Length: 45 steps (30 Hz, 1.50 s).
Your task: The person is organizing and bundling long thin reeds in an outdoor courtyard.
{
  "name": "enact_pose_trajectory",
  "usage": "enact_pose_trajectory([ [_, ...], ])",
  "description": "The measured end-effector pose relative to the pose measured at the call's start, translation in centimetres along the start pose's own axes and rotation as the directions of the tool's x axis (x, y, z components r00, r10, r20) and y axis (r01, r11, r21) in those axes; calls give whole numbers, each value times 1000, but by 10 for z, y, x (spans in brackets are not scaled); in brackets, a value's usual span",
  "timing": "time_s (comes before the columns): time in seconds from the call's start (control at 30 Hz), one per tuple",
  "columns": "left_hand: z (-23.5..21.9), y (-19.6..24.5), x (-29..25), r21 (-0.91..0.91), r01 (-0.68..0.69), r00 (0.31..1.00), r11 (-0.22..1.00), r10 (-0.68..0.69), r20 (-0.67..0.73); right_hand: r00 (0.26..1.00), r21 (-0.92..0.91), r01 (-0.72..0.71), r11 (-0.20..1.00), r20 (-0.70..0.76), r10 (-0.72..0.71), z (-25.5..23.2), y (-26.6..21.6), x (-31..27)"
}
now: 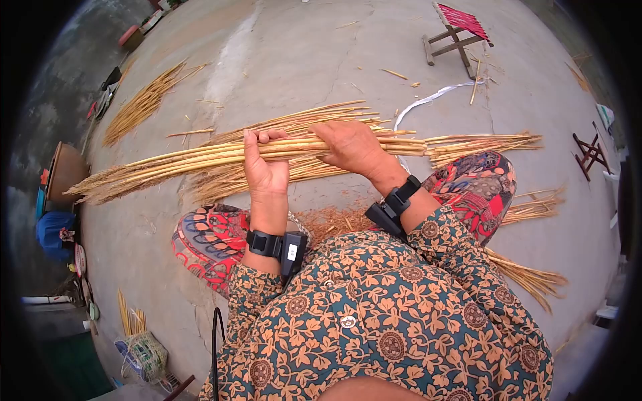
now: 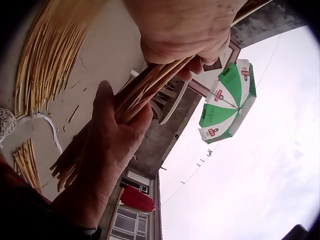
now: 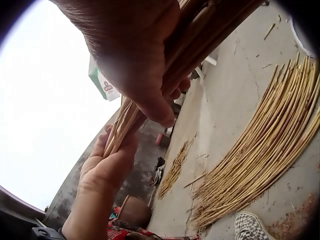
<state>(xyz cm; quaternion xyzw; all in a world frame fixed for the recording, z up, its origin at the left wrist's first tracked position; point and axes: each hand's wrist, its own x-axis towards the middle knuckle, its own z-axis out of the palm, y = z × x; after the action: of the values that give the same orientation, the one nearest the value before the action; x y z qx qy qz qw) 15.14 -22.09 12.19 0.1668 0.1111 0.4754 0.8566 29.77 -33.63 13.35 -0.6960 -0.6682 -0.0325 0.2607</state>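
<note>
A bundle of long dry stalks point(image 1: 207, 155) lies across both hands in the head view, its feathery seed heads at the left and cut ends at the right. My left hand point(image 1: 267, 167) grips it from below near the middle, thumb up along the near side. Just to the right, my right hand point(image 1: 354, 147) holds the same bundle from above, knuckles up. In the right wrist view, the right hand point(image 3: 135, 55) wraps its thumb and fingers round the stalks point(image 3: 122, 125), with the left hand point(image 3: 107, 167) further along them.
A large pile of stalks point(image 1: 307, 120) lies on the concrete floor behind the bundle. Smaller bunches lie at the far left point(image 1: 144, 103) and right point(image 1: 528, 274). A white strip point(image 1: 435, 97) and a folding stool point(image 1: 461, 33) are beyond. Chaff point(image 1: 334, 220) covers the floor between the legs.
</note>
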Motion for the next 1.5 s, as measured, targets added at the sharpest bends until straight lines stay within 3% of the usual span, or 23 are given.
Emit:
enact_pose_trajectory([
  [0.07, -6, 3, 4, -10, -19, 1000, 1000, 19, -23, 996, 36, -55, 998, 66, 53, -2, -1, 0],
  [0.17, -12, 4, 9, 50, -80, 995, 996, 83, -56, 999, 168, 41, 985, 18, -44, -3, -6, 1],
  [0.23, -12, 5, 10, 60, -118, 990, 991, 123, -76, 988, 122, -42, 992, 155, 23, -8, -8, 3],
  [0.3, -15, 7, 10, 29, -111, 990, 993, 113, -89, 982, -40, -73, 997, 171, 78, 4, 3, -1],
  [0.4, -19, 6, 9, 24, -40, 995, 999, 42, -92, 870, -132, -298, 945, 371, 326, 4, 0, 3],
  [0.5, -5, 9, 2, 60, -31, 997, 998, 35, -73, 883, 132, -275, 952, 428, 195, 14, 20, -3],
  [0.53, 7, 11, -4, 76, -49, 998, 996, 52, -44, 802, 360, -449, 818, 565, 192, 4, 18, -5],
  [0.63, 18, 15, -10, 112, -79, 997, 991, 81, -13, 600, 386, -656, 649, 788, 138, -10, 16, -3],
  [0.73, 9, 15, -3, 135, -87, 994, 987, 95, -52, 662, 423, -575, 701, 743, 94, 6, 23, -6],
  [0.83, -5, 19, 5, 136, -174, 983, 975, 180, -26, 868, 316, -280, 906, 486, 99, 14, 12, -7],
  [0.87, 1, 21, 3, 140, -205, 977, 969, 212, -38, 891, 185, -252, 950, 427, 153, 13, 3, -5],
  [0.93, 1, 24, 4, 120, -229, 970, 966, 237, -58, 963, 157, -202, 967, 209, 167, 24, -3, -7],
  [1.0, 2, 28, 5, 98, -223, 973, 970, 227, -38, 989, 83, -142, 986, 48, 139, 29, -7, -8],
  [1.07, 12, 31, -2, 98, -201, 979, 975, 201, 14, 986, 56, -142, 988, 92, 137, 29, -5, -8],
  [1.2, 13, 33, -2, 158, -161, 978, 974, 136, 157, 965, 208, -237, 949, 165, 205, 43, -5, -14],
  [1.23, 9, 33, 0, 173, -154, 974, 973, 120, 193, 979, 288, -200, 937, 98, 179, 50, -3, -16],
  [1.3, 2, 34, 2, 190, -193, 959, 963, 144, 243, 969, 362, -237, 901, 150, 195, 46, -3, -18],
  [1.4, 37, 21, -20, 183, -208, 933, 961, 139, 331, 970, 464, -244, 851, 101, 223, 54, -3, -16],
  [1.5, 22, 17, -9, 255, -167, 941, 952, 76, 330, 974, 618, -225, 754, 132, 183, 55, -7, -18],
])
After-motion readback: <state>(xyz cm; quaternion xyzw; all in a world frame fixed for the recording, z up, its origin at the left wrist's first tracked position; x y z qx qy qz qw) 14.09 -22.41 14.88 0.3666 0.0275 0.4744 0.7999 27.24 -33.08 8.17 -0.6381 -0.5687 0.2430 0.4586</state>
